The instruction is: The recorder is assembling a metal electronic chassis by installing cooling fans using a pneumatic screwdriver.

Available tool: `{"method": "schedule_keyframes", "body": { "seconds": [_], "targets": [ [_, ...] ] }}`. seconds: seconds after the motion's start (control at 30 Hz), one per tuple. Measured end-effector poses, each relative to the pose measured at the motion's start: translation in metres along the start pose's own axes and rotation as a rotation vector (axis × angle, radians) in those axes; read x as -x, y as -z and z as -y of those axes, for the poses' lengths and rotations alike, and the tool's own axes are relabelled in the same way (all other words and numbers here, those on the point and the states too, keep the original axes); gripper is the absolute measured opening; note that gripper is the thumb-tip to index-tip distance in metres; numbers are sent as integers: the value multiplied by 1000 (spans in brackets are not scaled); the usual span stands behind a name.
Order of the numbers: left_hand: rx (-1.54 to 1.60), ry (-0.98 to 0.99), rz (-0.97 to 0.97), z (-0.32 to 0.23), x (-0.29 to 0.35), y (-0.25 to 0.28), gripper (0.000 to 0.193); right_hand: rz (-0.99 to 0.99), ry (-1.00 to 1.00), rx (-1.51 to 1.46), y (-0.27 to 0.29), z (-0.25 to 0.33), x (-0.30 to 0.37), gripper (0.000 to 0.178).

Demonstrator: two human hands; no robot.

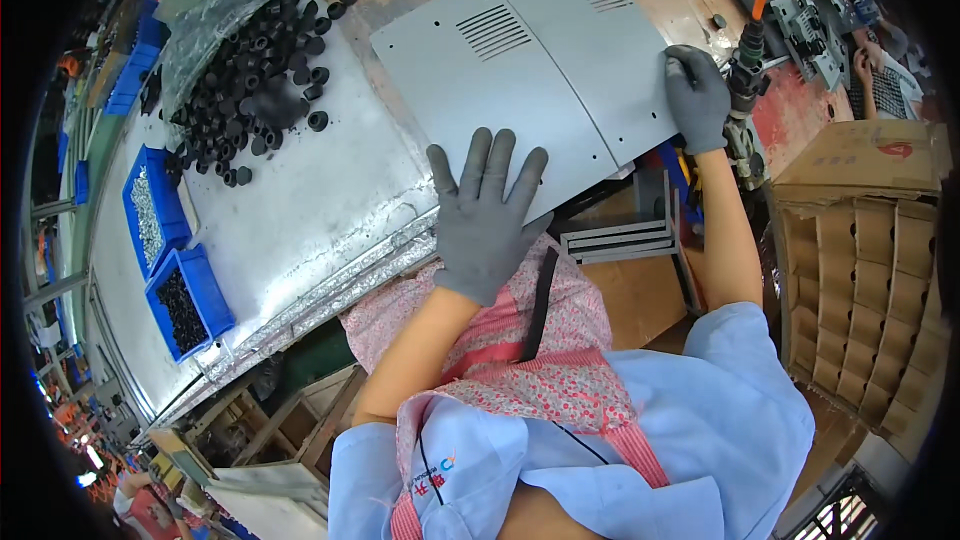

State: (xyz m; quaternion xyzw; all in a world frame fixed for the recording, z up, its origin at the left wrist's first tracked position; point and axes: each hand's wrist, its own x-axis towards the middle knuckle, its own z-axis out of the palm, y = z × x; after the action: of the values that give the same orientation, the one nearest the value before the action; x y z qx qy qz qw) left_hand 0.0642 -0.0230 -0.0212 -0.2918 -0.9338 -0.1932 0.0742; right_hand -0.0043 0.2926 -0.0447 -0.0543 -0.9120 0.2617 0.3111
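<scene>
At upper centre, grey panels (530, 90) slant lengthwise toward lower right; left hand (484, 230) splayed flat, holding nothing; right hand (700, 100) curled, grip unclear.

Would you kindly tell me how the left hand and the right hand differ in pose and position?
The left hand has its fingers spread and extended; the right hand looks curled.
The left hand is over the near edge of the left grey panel; the right hand is at the right grey panel's right edge.
Both wear grey gloves.
</scene>
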Motion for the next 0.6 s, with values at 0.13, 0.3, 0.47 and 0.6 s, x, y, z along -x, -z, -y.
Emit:
{"method": "schedule_keyframes", "body": {
  "seconds": [0.13, 0.3, 0.47, 0.6],
  "targets": [
    [-6, -30, 18, 0, -3, 0, 68, 20, -124, -14, -2, -5, 0, 17],
    [14, -34, -6, 1, -1, 4, 67, 59, -163, -9, 1, 8, 0, 19],
    [56, -71, -23, 10, 2, 19, 59, 160, -122, 88, -2, 19, 3, 20],
    [366, 119, -200, 33, 15, 49, 47, 171, 157, 117, -16, 55, 2, 23]
  ]
}}
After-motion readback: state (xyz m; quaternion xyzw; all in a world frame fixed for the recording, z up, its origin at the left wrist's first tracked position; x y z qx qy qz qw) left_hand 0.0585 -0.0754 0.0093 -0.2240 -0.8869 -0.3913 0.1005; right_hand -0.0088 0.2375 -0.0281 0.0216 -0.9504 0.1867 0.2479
